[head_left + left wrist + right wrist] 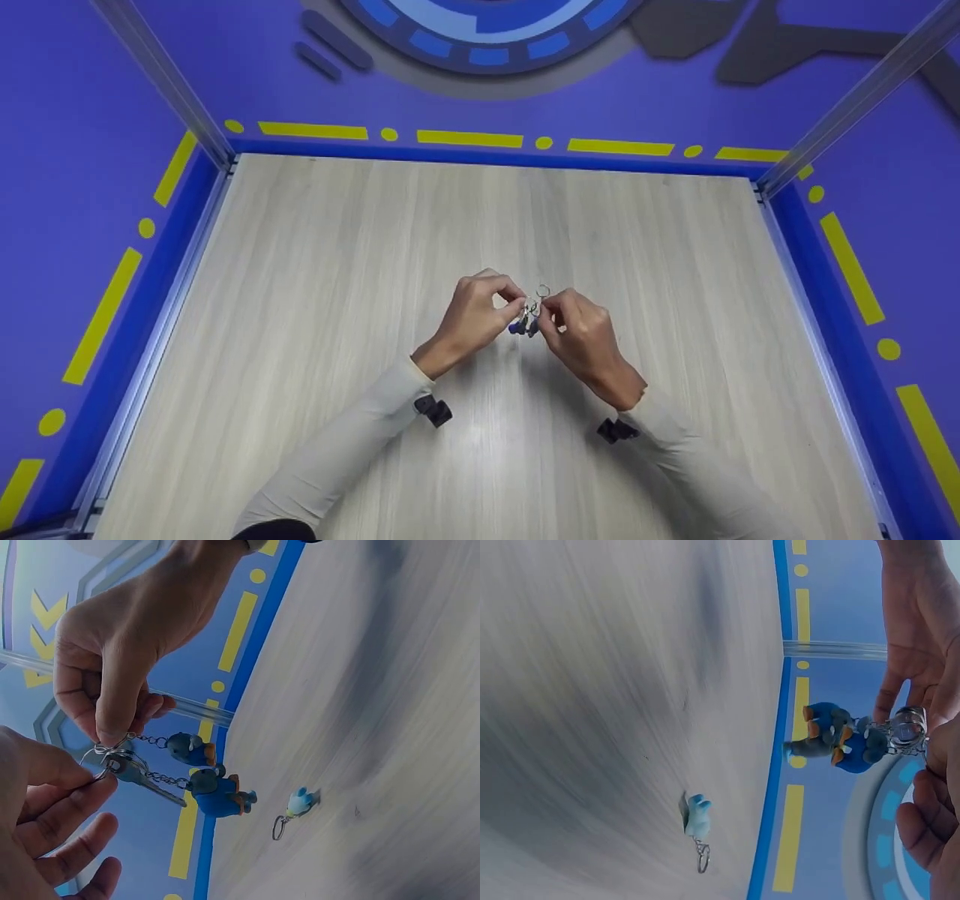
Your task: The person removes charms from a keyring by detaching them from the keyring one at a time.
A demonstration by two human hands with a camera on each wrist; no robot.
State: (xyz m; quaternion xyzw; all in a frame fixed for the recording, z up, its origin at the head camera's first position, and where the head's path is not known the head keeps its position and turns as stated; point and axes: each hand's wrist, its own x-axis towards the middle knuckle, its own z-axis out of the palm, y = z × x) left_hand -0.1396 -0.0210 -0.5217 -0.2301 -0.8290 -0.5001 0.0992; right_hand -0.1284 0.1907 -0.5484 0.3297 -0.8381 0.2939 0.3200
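several metal rings (120,754) carry blue figurines (216,796); left hand (472,311), right hand (585,330) pinch rings

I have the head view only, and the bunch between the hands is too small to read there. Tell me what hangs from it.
Observer: The left wrist view shows two blue figures with orange parts.
Operator: Report anything else hanging with them.
Observer: In that same view, a slim, straight piece sits beside them; it looks like a key.
Operator: Now check what lies below.
Observer: The right wrist view shows a light blue figure on the table, apart from the others.
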